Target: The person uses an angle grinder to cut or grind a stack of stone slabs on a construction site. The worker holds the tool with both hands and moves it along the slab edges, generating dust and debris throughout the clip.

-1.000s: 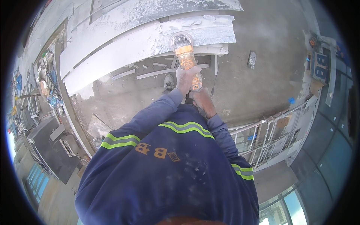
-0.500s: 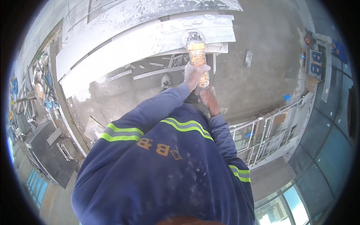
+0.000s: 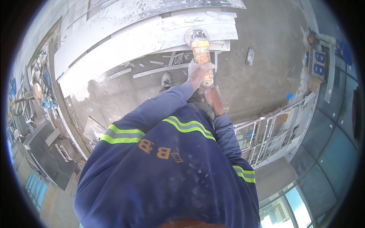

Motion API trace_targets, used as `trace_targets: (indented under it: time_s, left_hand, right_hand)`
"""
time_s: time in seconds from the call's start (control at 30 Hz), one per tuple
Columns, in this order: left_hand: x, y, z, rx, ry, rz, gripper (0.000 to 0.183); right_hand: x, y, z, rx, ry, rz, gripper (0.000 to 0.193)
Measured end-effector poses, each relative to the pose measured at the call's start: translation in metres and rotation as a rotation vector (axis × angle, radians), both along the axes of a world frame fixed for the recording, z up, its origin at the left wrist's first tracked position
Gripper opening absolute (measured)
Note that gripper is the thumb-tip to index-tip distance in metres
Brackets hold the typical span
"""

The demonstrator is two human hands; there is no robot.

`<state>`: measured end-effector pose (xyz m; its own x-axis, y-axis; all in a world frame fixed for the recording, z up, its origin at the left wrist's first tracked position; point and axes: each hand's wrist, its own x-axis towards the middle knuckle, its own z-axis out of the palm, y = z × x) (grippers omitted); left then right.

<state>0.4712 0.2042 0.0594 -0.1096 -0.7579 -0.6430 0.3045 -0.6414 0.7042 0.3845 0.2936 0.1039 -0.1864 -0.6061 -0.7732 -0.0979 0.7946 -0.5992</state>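
A dusty orange-yellow angle grinder points away from me, its round head over the near right part of a pale, dust-covered panel. My left hand is wrapped round the middle of the grinder's body. Behind it, my right hand is closed at the tool's rear end, its fingers partly hidden. The disc's underside is out of sight, and I cannot tell whether it touches the panel.
Another long panel lies beyond. Offcut strips litter the concrete floor under the near edge, close to my shoe. A white metal frame stands at right, a dark cabinet-like box at left. A small block lies on the floor.
The grinder's head sits slightly nearer the left of the view, shifted a few pixels against the panel. Both hands keep their grip; the whole view has drifted a little.
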Motion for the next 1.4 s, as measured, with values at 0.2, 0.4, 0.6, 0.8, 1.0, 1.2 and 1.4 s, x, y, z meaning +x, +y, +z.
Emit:
trace_targets:
  time_s: [0.2, 0.4, 0.6, 0.8, 1.0, 1.2, 1.4]
  left_hand:
    - [0.028, 0.007, 0.007, -0.005, 0.030, 0.010, 0.032]
    - [-0.017, -0.008, 0.001, -0.010, -0.009, -0.120, 0.034]
    - [0.024, -0.003, 0.018, 0.040, 0.028, -0.003, 0.031]
    - [-0.025, -0.012, 0.007, 0.002, 0.018, -0.090, 0.030]
    - [-0.050, -0.023, 0.001, -0.025, 0.012, -0.135, 0.030]
    - [0.008, -0.004, 0.009, 0.081, -0.005, -0.045, 0.029]
    - [-0.059, -0.019, 0.011, -0.011, 0.033, -0.191, 0.029]
  right_hand:
    - [0.020, 0.000, 0.011, -0.014, 0.016, 0.034, 0.017]
    - [-0.011, -0.007, 0.007, -0.032, 0.013, -0.039, 0.018]
    - [0.016, -0.008, 0.012, -0.026, -0.053, 0.039, 0.018]
    - [-0.025, -0.004, -0.008, -0.016, -0.082, -0.080, 0.018]
    - [-0.036, -0.014, 0.004, 0.003, -0.042, -0.112, 0.016]
    - [0.001, 0.006, -0.034, -0.210, 0.070, 0.127, 0.019]
    - [-0.056, -0.010, -0.006, -0.008, 0.022, -0.065, 0.019]
